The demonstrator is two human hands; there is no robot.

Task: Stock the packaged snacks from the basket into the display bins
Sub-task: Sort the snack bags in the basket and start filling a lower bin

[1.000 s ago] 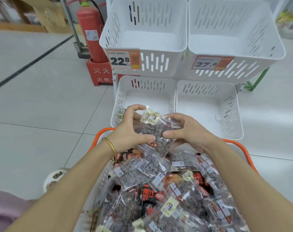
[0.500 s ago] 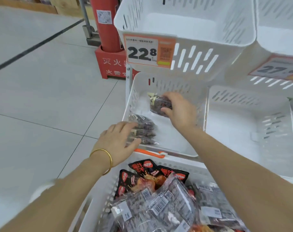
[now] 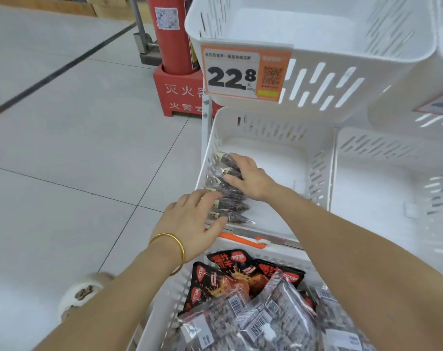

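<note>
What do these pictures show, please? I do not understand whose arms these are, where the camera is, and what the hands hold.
No machine: these are one person's bare arms, filmed by a camera worn on the head, looking down. The right hand grips the far snack packets of a row in the lower white bin; the left hand, with a gold bangle, touches the row's near end with straight fingers. Below, the basket holds more packets.
</note>
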